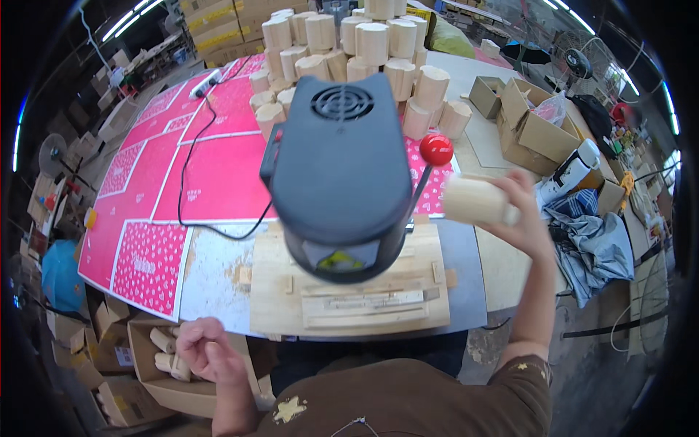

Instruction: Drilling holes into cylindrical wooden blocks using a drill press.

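My right hand [520,215], blurred by motion, grips a pale wooden block [472,201] with a rounded side, held in the air right of the machine. That machine is a dark grey bench drill press [338,160] with a red ball knob [437,149] on its lever. Its housing hides the drill bit. Under it lies a wooden jig board [371,309] with thin strips and a shallow slot. My left hand [211,349] hovers over the edge of a cardboard box [186,390], fingers curled in and nothing visible in them. Several wooden pieces [171,360] lie in that box.
A tall stack of wooden blocks [371,44] stands behind the machine. Pink printed sheets [226,171] cover the left table, crossed by a black cable [182,182]. Open cartons [539,135] and a grey garment [597,244] sit at the right. Sawdust [237,273] lies beside the jig.
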Motion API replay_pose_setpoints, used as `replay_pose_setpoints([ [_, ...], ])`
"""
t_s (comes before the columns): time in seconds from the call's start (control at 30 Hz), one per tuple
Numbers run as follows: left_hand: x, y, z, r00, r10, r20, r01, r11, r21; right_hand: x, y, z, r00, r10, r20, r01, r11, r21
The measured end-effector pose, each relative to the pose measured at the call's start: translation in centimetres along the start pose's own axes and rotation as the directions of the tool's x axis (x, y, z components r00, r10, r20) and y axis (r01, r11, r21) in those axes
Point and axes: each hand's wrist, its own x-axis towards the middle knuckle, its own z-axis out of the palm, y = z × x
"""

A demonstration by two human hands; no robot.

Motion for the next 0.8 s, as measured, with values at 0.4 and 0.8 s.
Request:
replay_pose_setpoints([
  [0.4,-1.9,4.6,5.1,0.758,-0.142,0.637,0.211,0.977,-0.033,-10.2,-16.5,4.3,0.988,-0.121,0.1,0.05,0.846,0.531],
  [0.8,-1.9,-1.0,-1.2,0.655,-0.743,0.137,0.75,0.616,-0.241,-9.4,-13.7,9.3,0.999,-0.024,0.026,0.024,0.999,0.03],
])
